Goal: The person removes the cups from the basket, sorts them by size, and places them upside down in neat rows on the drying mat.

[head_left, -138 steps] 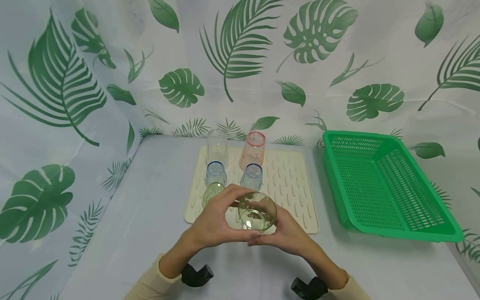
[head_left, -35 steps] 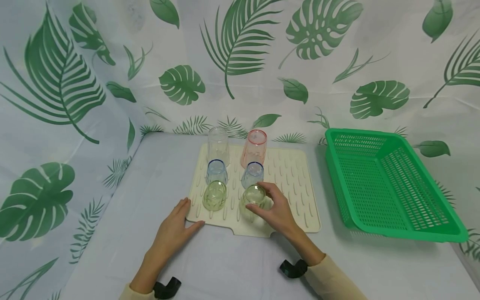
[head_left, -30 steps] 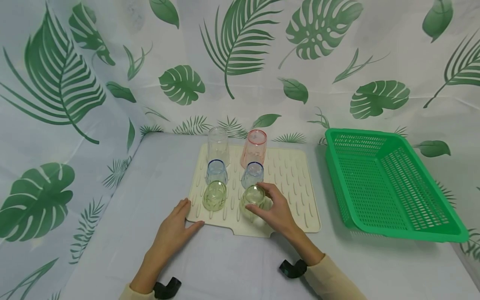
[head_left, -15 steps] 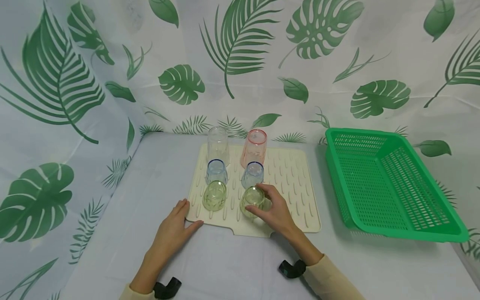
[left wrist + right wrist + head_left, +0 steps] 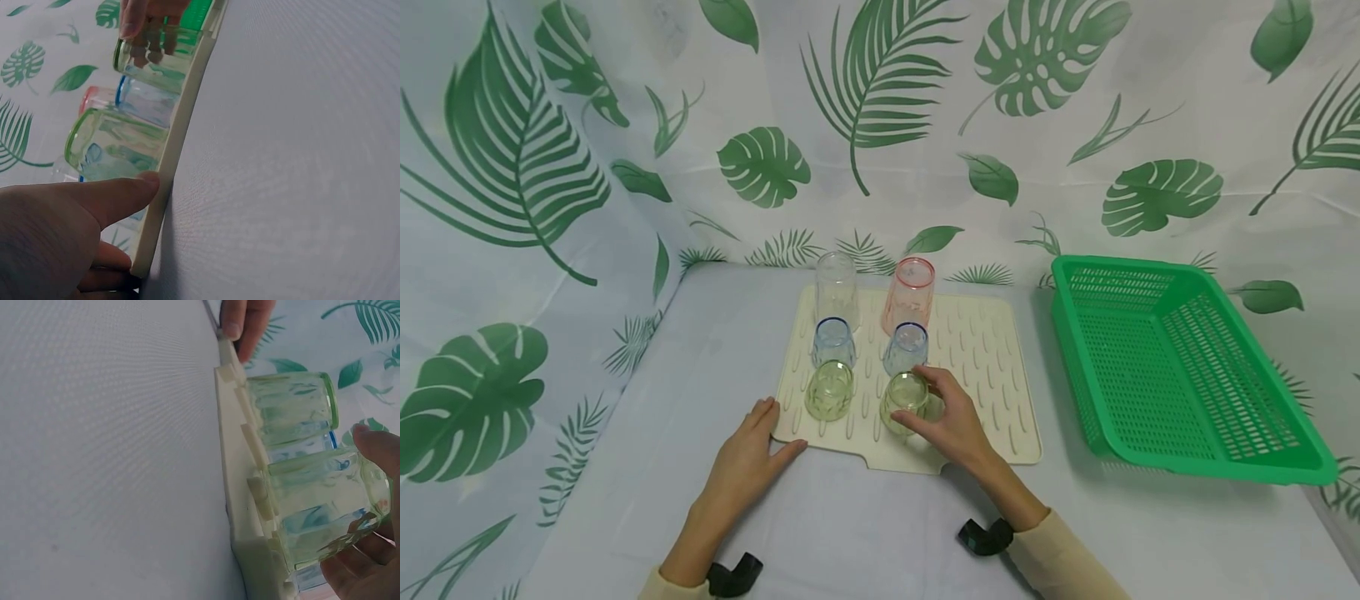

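In the head view, my right hand [image 5: 957,423] holds a green-tinted glass [image 5: 904,400] at the front middle of a cream ribbed drying mat [image 5: 973,354], thumb on the near side and fingers behind. The right wrist view shows this glass [image 5: 312,503] standing on the ribs. My left hand [image 5: 739,465] lies at the mat's front left corner; its thumb touches the front edge and its fingers reach the left edge. A second green glass [image 5: 829,392] stands to the left. Behind the pair stand two small blue-rimmed glasses, left [image 5: 832,343] and right [image 5: 905,354].
Farther back on the mat are a tall clear glass [image 5: 836,292] and a tall pink glass [image 5: 908,304]. A green perforated basket [image 5: 1078,392] stands right of the mat. A leaf-patterned cloth [image 5: 917,192] hangs behind the white table surface [image 5: 842,533].
Earlier both hands held the green glass up before the mat; it now stands on the mat in my right hand. My left hand has moved to the mat's corner. The last second shows almost no movement.
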A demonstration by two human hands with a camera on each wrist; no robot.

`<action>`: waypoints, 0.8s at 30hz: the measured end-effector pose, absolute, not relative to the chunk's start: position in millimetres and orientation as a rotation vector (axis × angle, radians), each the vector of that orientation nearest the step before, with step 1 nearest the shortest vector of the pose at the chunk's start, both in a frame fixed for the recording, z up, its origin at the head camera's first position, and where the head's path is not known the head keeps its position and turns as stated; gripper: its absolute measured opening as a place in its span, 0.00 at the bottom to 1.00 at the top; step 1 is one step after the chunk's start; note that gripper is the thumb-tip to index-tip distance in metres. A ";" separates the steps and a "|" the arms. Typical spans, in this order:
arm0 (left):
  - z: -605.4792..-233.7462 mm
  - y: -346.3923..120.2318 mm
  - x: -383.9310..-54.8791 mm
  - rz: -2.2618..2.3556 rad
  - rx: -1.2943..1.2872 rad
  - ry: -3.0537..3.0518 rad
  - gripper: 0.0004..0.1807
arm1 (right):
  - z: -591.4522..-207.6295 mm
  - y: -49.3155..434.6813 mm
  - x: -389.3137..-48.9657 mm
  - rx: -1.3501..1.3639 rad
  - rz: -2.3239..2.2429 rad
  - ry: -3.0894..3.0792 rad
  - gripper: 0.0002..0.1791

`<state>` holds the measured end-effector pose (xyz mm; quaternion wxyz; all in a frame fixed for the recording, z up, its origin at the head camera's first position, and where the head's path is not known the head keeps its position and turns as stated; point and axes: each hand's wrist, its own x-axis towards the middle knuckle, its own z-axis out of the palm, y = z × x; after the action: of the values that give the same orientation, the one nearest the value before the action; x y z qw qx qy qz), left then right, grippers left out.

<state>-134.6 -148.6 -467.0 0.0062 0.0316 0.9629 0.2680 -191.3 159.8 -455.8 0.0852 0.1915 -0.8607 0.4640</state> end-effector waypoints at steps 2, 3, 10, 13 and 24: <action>-467.1 -148.4 -134.9 0.837 0.097 3.010 0.45 | -454.5 160.9 -191.1 0.588 1.379 -2.550 0.39; -467.0 -148.3 -135.0 0.836 0.096 3.008 0.45 | -453.5 161.6 -191.0 0.598 1.378 -2.537 0.39; -465.3 -149.0 -134.9 0.842 0.092 2.999 0.45 | -442.9 167.0 -189.1 0.606 1.351 -2.478 0.38; -464.7 -149.3 -134.7 0.845 0.096 2.998 0.45 | -436.7 169.4 -186.8 0.591 1.352 -2.456 0.37; -454.9 -151.8 -140.2 0.865 0.106 3.002 0.46 | -414.3 179.0 -179.1 0.589 1.347 -2.365 0.35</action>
<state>-140.2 -151.8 -454.9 0.0080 0.0339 0.9603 0.2768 -179.1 179.0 -414.3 0.1775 0.2082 -0.8359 0.4759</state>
